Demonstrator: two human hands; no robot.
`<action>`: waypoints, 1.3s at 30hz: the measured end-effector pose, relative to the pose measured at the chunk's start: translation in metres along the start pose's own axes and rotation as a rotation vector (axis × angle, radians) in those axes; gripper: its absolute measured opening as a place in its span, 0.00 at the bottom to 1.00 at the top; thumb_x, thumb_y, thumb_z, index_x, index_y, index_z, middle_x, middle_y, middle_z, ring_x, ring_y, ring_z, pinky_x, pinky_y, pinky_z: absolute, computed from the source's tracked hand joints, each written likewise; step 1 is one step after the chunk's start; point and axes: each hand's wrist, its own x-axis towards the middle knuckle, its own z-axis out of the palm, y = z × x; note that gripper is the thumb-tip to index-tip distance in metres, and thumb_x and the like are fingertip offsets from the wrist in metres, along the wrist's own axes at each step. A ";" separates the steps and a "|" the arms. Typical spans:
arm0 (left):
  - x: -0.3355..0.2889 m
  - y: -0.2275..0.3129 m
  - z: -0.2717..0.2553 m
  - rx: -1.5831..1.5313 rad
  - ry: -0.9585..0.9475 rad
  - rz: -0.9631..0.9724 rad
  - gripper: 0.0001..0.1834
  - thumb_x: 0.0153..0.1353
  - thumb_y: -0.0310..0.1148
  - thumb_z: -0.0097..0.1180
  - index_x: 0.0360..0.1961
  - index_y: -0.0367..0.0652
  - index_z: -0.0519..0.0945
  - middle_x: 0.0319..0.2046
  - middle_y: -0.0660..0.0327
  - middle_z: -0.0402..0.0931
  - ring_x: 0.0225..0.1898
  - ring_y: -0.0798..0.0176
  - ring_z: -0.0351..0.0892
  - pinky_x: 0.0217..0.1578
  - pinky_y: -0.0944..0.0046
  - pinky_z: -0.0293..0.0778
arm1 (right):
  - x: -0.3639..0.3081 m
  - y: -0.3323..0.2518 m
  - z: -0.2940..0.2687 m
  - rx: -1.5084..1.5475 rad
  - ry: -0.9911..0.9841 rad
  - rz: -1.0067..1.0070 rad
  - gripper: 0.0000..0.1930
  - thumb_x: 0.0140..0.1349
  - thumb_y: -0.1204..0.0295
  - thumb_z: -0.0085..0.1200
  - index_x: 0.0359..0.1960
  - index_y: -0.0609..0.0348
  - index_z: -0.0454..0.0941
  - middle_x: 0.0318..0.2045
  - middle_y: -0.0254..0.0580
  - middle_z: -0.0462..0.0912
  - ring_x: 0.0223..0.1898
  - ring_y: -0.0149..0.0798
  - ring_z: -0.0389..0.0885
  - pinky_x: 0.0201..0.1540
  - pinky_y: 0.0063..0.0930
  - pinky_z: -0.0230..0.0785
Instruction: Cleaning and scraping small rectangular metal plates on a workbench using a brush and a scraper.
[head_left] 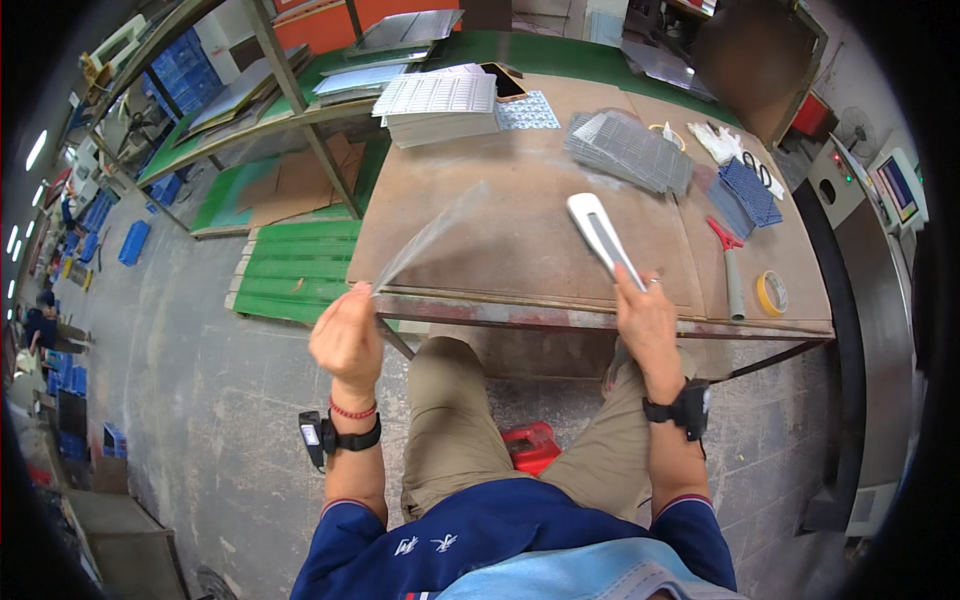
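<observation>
My left hand (347, 338) is closed in a pinch at the table's near left edge. From its fingertips a thin, clear plastic strip (432, 236) slants up and to the right over the tabletop. My right hand (648, 328) is wrapped round the near end of a long white tool (598, 228) with a grey inlay, whose exact kind I cannot make out. The tool's rounded far end points away from me, over the middle of the brown table (490, 265). Both wrists carry black straps with small devices.
Stacked white sheets (440, 105) and a phone (505, 82) lie at the back. Grey grid-patterned sheets (630, 150) are at centre right. Farther right are white gloves (715, 142), scissors (757, 170), a red-headed scraper-like tool (733, 265) and a yellow tape roll (771, 293). A machine (850, 190) stands beyond.
</observation>
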 end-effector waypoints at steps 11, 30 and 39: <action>-0.031 0.044 0.079 -0.227 -0.416 0.209 0.14 0.53 0.31 0.68 0.40 0.38 0.83 0.43 0.55 0.83 0.51 0.55 0.82 0.54 0.54 0.75 | -0.004 0.021 -0.026 -0.028 0.004 0.311 0.23 0.56 0.69 0.56 0.56 0.53 0.76 0.36 0.56 0.79 0.36 0.61 0.81 0.40 0.51 0.73; -0.053 0.037 0.085 -0.326 -0.320 0.032 0.17 0.51 0.32 0.68 0.42 0.38 0.83 0.45 0.53 0.82 0.52 0.52 0.81 0.58 0.52 0.73 | 0.079 -0.014 0.043 0.134 -0.114 -0.134 0.19 0.62 0.62 0.57 0.53 0.54 0.81 0.25 0.59 0.80 0.26 0.58 0.80 0.29 0.47 0.74; -0.054 0.038 0.087 -0.349 -0.319 0.033 0.15 0.52 0.30 0.67 0.41 0.38 0.83 0.45 0.53 0.83 0.51 0.51 0.81 0.58 0.51 0.73 | 0.072 0.024 0.021 0.105 -0.225 0.077 0.19 0.62 0.64 0.58 0.53 0.56 0.80 0.24 0.61 0.78 0.25 0.56 0.80 0.30 0.46 0.73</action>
